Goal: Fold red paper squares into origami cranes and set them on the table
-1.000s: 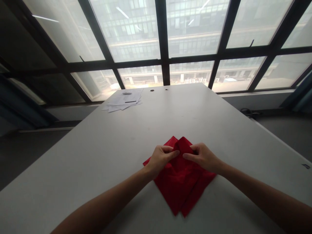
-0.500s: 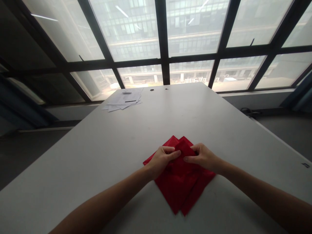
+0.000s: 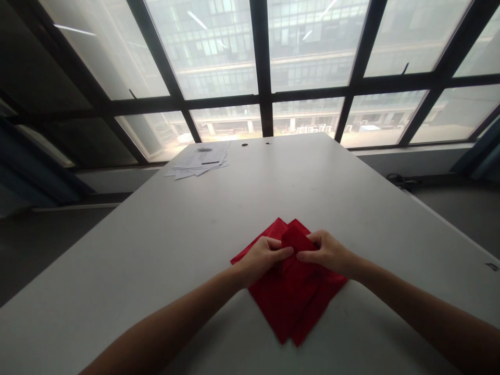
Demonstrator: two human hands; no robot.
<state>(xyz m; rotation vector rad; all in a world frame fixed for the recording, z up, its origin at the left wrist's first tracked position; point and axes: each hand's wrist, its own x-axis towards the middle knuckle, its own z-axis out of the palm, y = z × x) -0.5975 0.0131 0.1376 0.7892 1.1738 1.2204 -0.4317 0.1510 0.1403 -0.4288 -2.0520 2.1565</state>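
Observation:
A folded red cloth (image 3: 289, 307) lies on the white table in front of me, its corners pointing toward and away from me. My left hand (image 3: 263, 259) pinches a raised flap of it between thumb and fingers. From the right side, my right hand (image 3: 328, 253) grips the same flap, its thumb close to the left thumb. The flap's upper end stands up above both thumbs. Parts of the cloth under my hands are hidden.
The white table (image 3: 187, 224) stretches away toward large windows. A stack of papers (image 3: 191, 167) with a dark pen-like item (image 3: 210, 162) lies at its far left. Dark cables (image 3: 402, 180) are beyond the right edge.
My left thumb has slid slightly right and down along the flap, closer to the right thumb. The flap's upper part has changed shape a little.

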